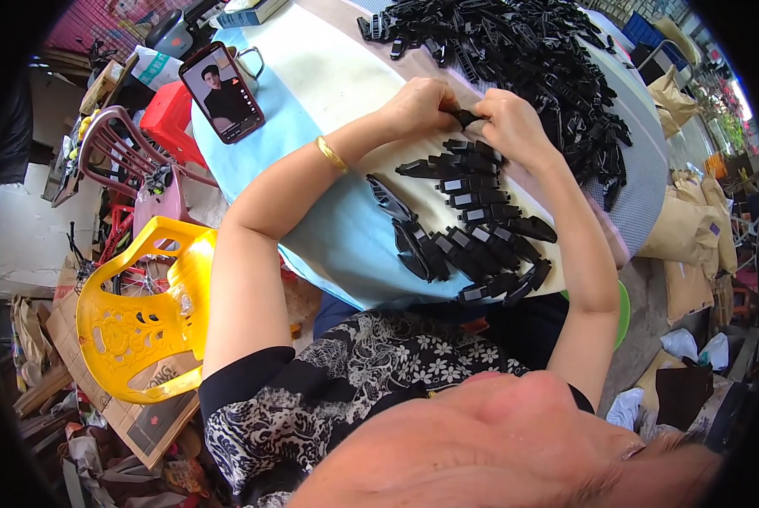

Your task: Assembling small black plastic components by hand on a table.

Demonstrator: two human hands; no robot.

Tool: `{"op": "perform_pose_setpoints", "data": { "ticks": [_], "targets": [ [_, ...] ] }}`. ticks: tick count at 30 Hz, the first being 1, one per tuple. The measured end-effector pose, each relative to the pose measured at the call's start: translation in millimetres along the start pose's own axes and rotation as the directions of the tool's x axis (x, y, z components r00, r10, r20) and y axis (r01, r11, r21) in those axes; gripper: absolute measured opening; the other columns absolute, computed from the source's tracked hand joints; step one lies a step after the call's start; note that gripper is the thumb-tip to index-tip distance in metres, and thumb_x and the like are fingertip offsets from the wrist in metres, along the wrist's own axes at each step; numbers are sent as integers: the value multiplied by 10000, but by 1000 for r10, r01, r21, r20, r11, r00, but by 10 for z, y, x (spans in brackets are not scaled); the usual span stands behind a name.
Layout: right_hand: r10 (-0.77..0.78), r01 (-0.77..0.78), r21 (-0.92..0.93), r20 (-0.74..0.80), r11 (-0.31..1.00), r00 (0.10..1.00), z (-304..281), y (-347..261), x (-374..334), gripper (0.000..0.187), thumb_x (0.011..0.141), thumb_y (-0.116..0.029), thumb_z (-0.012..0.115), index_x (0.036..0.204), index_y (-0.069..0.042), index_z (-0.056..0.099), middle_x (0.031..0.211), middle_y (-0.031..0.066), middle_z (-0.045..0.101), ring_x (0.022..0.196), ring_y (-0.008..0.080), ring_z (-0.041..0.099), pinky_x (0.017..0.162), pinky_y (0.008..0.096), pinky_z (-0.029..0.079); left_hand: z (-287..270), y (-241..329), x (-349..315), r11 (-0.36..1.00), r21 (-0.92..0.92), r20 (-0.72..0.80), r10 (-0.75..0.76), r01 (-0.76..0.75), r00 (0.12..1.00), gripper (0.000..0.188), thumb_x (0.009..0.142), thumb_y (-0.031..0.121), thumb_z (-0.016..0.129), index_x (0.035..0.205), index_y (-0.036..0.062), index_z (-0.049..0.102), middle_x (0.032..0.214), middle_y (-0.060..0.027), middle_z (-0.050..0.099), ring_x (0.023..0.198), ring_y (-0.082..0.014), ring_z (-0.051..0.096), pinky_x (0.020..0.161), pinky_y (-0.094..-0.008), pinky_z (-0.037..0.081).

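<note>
Left to right: the left hand (427, 103), its forearm slanting up and rightward, curls its fingers in a narrow grip on a small black plastic piece (466, 117). This piece lies directly between the hands, its long axis apparently crosswise, ends covered by fingers; both hands touch it, neither nearer. Loose rows of black plastic clips (474, 201) lie nearer the body on the cloth-covered table (328, 93). The right hand (510, 123), knuckles uppermost, pinches the opposite side.

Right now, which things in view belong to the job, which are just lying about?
Apparently in the job:
- black piece between left hand and right hand
- black heap
- black pieces in rows

Apparently lying about:
- phone
- yellow chair
- pink chair
</note>
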State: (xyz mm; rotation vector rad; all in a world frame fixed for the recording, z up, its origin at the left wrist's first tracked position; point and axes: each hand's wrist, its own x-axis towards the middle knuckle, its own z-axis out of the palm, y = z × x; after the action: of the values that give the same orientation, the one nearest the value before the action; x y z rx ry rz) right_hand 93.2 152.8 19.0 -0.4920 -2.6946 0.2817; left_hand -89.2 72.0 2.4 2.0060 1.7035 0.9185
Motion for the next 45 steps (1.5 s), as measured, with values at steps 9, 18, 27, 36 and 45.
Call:
{"op": "perform_pose_setpoints", "data": {
  "ticks": [9,18,27,36,45],
  "targets": [
    [71,-106,207,172,972,983,-221,-81,-65,164,708,-138,665,807,-9,647,709,131,573,646,256,541,606,355,435,-463,-566,498,941,306,-117,-115,146,986,275,743,270,635,967,122,689,981,-163,622,929,-283,593,826,-341,477],
    [144,-213,309,231,927,962,-196,-74,-90,255,755,-160,700,694,41,556,531,60,440,511,86,390,484,298,334,-259,-695,645,800,450,-412,-208,397,887,322,740,267,654,1023,113,649,1003,-201,579,937,-350,573,847,-398,474],
    [70,-146,377,208,915,976,-201,29,-85,185,759,-167,642,784,16,636,593,98,550,543,166,497,536,301,409,-272,-317,-24,948,302,-232,-24,96,973,252,700,195,634,899,39,638,871,-190,607,844,-341,593,775,-409,484],
    [12,-3,186,-48,982,999,2,60,-49,273,657,50,529,925,6,557,834,102,570,685,231,578,636,319,489,86,69,-40,997,4,-110,78,-78,991,398,657,158,738,986,12,567,949,-175,611,881,-330,595,800,-376,476],
    [-29,37,154,-56,987,998,33,-11,-51,182,692,-28,588,874,-32,592,843,97,573,749,285,592,668,368,487,83,64,-141,998,-53,-208,-46,36,977,457,666,107,727,1053,-5,511,941,-153,627,876,-271,613,780,-332,489]
  ]
}}
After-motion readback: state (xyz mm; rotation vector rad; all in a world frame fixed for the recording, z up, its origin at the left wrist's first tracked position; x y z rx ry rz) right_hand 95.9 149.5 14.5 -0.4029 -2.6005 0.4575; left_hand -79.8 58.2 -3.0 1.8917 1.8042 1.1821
